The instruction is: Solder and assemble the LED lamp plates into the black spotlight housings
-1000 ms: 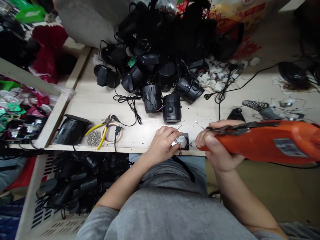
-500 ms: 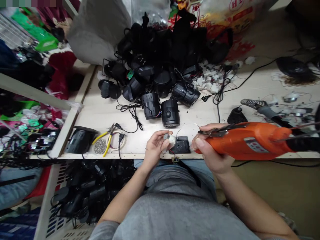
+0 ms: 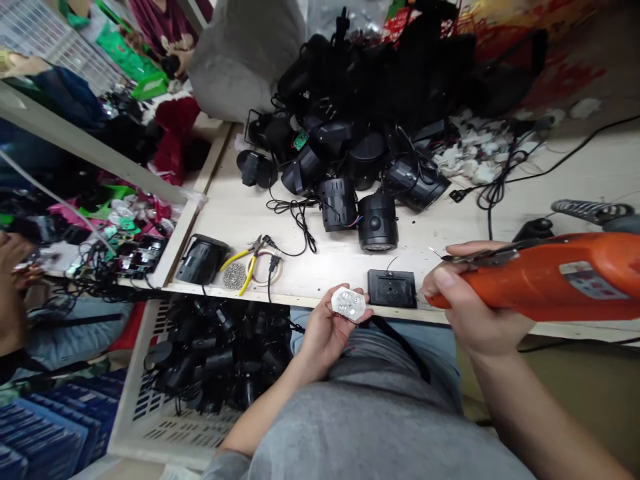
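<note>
My left hand (image 3: 326,331) is closed round a small silvery lens piece (image 3: 349,303) with thin red wires, held just below the table's front edge, over my lap. My right hand (image 3: 467,300) grips an orange electric screwdriver (image 3: 550,277) that lies level and points left. A flat black square plate (image 3: 392,288) rests on the table edge between the two hands.
A heap of black lamp housings (image 3: 370,127) and cables fills the back of the table (image 3: 250,213). Yellow-handled pliers (image 3: 246,261), a tape roll and one lone black housing (image 3: 201,259) lie at the front left. A white crate (image 3: 150,413) of black parts stands below. Another person's hand (image 3: 13,253) shows at far left.
My left hand has lifted the silvery piece off the black plate and drawn it back and down off the table. The view has swung left. The screwdriver has stayed roughly level.
</note>
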Demonstrator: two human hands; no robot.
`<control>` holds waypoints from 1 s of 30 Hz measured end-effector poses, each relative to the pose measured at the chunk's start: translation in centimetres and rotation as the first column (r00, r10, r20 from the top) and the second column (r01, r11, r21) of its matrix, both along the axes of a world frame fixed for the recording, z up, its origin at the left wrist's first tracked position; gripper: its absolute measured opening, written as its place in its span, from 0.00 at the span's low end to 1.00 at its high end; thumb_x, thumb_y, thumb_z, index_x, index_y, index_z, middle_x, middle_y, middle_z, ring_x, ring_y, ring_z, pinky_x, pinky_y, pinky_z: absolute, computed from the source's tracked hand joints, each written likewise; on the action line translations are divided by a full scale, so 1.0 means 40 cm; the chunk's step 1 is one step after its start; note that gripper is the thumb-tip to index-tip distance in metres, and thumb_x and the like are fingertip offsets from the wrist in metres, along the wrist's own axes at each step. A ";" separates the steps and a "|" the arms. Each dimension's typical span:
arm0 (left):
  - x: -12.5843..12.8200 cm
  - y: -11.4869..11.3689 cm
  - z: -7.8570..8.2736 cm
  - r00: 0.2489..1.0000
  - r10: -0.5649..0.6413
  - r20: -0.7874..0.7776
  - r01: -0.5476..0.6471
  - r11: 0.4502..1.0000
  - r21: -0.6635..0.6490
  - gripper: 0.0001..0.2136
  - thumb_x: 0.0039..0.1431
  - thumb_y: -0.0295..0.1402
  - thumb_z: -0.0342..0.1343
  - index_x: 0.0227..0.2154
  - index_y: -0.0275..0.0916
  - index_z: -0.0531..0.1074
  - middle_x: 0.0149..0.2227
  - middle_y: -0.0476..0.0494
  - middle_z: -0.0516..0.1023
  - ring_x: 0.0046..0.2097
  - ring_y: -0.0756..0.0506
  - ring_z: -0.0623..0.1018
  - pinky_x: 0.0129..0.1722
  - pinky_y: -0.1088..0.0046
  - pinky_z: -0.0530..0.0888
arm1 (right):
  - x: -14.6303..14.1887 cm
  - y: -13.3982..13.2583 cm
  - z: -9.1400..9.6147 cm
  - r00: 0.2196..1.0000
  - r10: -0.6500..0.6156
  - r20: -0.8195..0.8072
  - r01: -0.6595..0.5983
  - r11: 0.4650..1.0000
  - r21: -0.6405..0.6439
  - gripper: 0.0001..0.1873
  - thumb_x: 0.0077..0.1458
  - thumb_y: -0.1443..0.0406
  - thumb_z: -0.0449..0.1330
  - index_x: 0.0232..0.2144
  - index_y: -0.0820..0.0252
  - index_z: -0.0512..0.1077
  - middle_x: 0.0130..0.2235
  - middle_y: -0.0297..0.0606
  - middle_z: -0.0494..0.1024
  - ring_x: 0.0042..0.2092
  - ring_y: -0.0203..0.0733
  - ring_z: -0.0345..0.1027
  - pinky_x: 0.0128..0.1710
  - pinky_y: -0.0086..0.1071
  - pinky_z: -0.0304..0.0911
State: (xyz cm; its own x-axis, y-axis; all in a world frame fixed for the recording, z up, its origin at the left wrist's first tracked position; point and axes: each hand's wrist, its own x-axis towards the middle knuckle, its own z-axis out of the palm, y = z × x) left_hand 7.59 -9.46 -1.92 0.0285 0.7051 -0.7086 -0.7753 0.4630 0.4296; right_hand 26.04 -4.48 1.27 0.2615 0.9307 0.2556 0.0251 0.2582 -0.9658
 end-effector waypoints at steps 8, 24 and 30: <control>0.013 -0.003 -0.002 0.999 -0.004 -0.039 0.004 1.000 -0.001 0.09 0.56 0.22 0.56 0.40 0.34 0.72 0.39 0.36 0.82 0.43 0.37 0.84 0.46 0.53 0.82 | -0.017 -0.001 0.018 0.999 -0.018 -0.037 0.018 1.000 0.004 0.14 0.51 0.60 0.71 0.38 0.56 0.73 0.23 0.27 0.72 0.20 0.36 0.68 0.21 0.33 0.67; 0.037 -0.103 -0.037 0.989 -0.112 0.100 0.121 0.990 -0.079 0.06 0.59 0.22 0.52 0.37 0.32 0.73 0.35 0.33 0.83 0.38 0.37 0.85 0.38 0.60 0.83 | -0.026 -0.001 0.029 0.999 -0.017 -0.034 0.023 0.983 0.181 0.09 0.52 0.66 0.69 0.35 0.59 0.73 0.23 0.27 0.70 0.18 0.34 0.67 0.17 0.29 0.66; 0.037 -0.099 -0.031 0.980 -0.166 0.107 0.171 0.984 -0.043 0.06 0.58 0.22 0.53 0.37 0.33 0.72 0.36 0.34 0.83 0.38 0.37 0.85 0.37 0.61 0.83 | -0.017 0.012 0.061 0.994 -0.072 -0.086 0.094 0.954 0.283 0.13 0.49 0.66 0.69 0.38 0.62 0.72 0.23 0.26 0.70 0.18 0.36 0.68 0.16 0.31 0.66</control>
